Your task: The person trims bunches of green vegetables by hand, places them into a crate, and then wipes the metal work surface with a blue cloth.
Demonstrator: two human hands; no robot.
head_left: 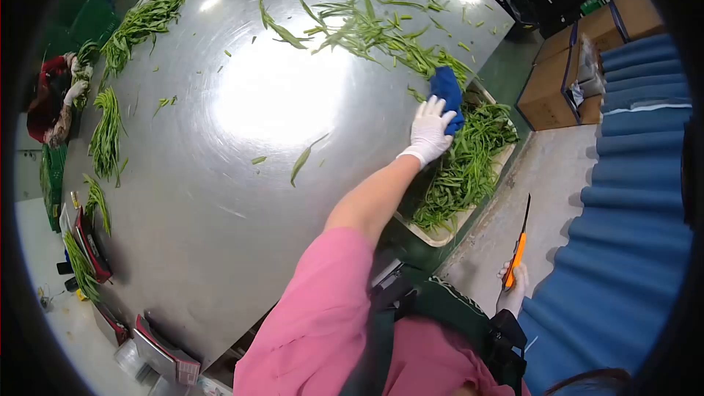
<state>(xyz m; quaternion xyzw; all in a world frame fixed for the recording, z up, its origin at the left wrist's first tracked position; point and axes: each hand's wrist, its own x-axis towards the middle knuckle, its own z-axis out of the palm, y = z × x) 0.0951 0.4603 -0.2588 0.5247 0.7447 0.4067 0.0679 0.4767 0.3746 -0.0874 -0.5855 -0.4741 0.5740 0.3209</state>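
Note:
My left hand (430, 130), in a white glove, reaches to the right edge of the metal table and is shut on a blue cloth (446, 91). Cut leafy greens (400, 45) lie scattered just beyond the cloth. Below the table edge, beside that hand, a pale tray (438, 237) is heaped with leafy green trimmings (469, 165). Low on the right, away from the table, my right hand (516, 286) is wrapped round an orange utility knife (516, 260), its long dark blade pointing up.
The steel table (220, 227) carries bundled greens (107, 132) along its left side, near red-edged scales (163, 348). Another person's gloved hands (76, 92) hold greens there. Cardboard boxes (550, 92) and a blue curtain (638, 205) stand on the right.

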